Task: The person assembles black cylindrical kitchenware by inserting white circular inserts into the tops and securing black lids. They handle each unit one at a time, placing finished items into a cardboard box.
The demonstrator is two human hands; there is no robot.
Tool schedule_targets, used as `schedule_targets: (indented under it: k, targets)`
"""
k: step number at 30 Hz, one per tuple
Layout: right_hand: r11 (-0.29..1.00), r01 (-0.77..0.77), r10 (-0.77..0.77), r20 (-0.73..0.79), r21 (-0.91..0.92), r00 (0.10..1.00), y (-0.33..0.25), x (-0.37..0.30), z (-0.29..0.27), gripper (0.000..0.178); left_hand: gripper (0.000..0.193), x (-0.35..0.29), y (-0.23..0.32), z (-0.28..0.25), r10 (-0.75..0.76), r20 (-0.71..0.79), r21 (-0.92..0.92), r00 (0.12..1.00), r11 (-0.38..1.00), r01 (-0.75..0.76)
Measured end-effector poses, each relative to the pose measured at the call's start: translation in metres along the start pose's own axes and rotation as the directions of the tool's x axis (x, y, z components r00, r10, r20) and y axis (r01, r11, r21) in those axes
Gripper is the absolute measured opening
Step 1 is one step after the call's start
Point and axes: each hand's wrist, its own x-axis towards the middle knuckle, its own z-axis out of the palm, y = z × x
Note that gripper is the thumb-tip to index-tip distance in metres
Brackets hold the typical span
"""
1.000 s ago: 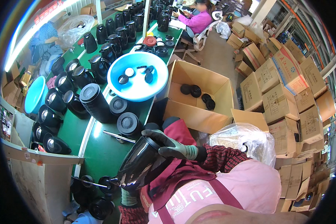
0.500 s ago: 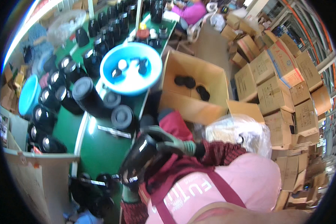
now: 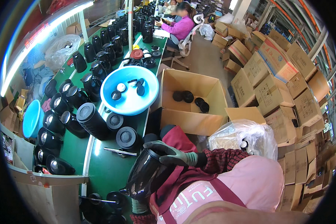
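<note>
Right hand (image 3: 175,154): grey-green glove with dark palm and fingers, curled on upper end of black pot (image 3: 147,173), holding it.
Left hand (image 3: 139,206): only glove cuff area visible, low behind pot; fingers hidden, cannot tell grip.
Pot: glossy, tilted, edged end up under right hand; held by desk edge, in front of maroon apron (image 3: 226,194).
Clothing: pink top (image 3: 257,175), red-black knit sleeves.
Lower left: metal rod plus dark round parts (image 3: 116,199), partly in shadow.
Desk (image 3: 112,171): green top, pale strip along it.
Rod on desk: short metal bar (image 3: 120,151), just beyond pot.
Black discs: two lying flat, one near (image 3: 126,137), one farther (image 3: 115,121); tall black stack (image 3: 91,115) beside them.
Left side of desk: several black pots lying down (image 3: 58,165), shiny ends showing.
Blue basin (image 3: 128,105): on desk past discs; holds dark caps (image 3: 140,90) and one white-topped cap (image 3: 121,87).
Second blue basin (image 3: 33,118): far left, tipped on its side.
Open box (image 3: 190,123): cardboard, right of desk, dark round parts (image 3: 188,96) inside.
Clear bag (image 3: 242,136): near side of box, contents unclear.
Right: big pile of cartons (image 3: 274,91).
Far desk: rows of upright black pots (image 3: 100,56), red round piece (image 3: 136,54).
Back: co-worker in purple (image 3: 182,29), seated on white chair (image 3: 193,35).
</note>
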Motion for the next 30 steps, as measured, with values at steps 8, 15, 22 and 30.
schedule_targets:
  k: [8,15,22,30]
  targets:
    - [0.924,-0.324,0.294,0.166,0.201,0.941,-0.014,0.012,-0.013,0.08,0.055,-0.005,0.005,-0.007,0.014,-0.005,0.007,1.0,1.0,-0.014]
    - [0.989,-0.143,0.141,0.05,0.029,0.989,-0.017,0.015,0.001,0.068,0.056,-0.015,-0.003,-0.012,-0.026,-0.011,-0.001,1.0,1.0,0.026]
    - [0.963,0.197,-0.2,0.003,-0.184,0.98,-0.023,0.006,0.019,0.067,0.057,-0.032,-0.005,-0.026,-0.061,-0.036,0.006,0.997,0.998,0.061]
    - [0.972,0.125,-0.135,-0.04,-0.198,0.99,-0.029,0.013,-0.001,0.06,0.057,-0.016,-0.002,-0.022,-0.03,-0.009,0.007,1.0,1.0,0.03]
